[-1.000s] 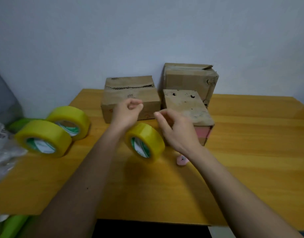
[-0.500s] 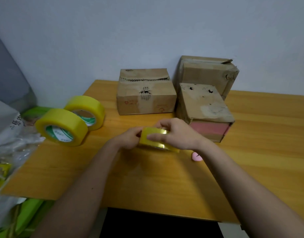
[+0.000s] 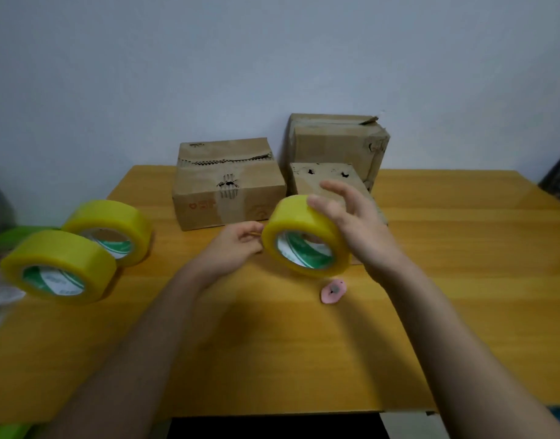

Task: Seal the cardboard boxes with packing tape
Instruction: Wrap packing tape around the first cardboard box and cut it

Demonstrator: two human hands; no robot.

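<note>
Three cardboard boxes point(image 3: 229, 188) block the bench's point(image 3: 462, 280) far edge at its middle. Two spare tape rolls point(image 3: 82, 251) crowd the left edge. A small pink object point(image 3: 333, 291) lies mid-bench. The right side and the near edge lie open.

One head-worn view, looking forward and down

A single wide-angle camera sits on the person's head, close above the near edge of the surface point(image 3: 462, 280). It faces the wall point(image 3: 272, 58) behind, with both forearms reaching in from the bottom, and straight lines bend near the frame's edges
</note>
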